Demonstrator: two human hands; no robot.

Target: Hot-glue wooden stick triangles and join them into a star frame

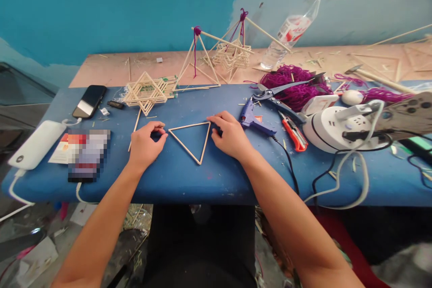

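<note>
A triangle of thin wooden sticks (191, 143) lies flat on the blue table top (216, 175) in front of me, one corner pointing toward me. My left hand (145, 144) rests just left of its left corner, fingers curled in a pinch at that corner. My right hand (229, 134) sits at the right corner, fingers bent down onto the stick end. A loose stick (134, 128) lies beside my left hand.
A blue glue gun (251, 119), pruning shears (283, 90), an orange box cutter (294, 132), purple yarn (297, 83) and a white power strip (334, 128) with cables lie right. Finished stick stars (146, 92), stick pyramids (199, 60), a phone (89, 101) and a power bank (37, 144) sit left and behind.
</note>
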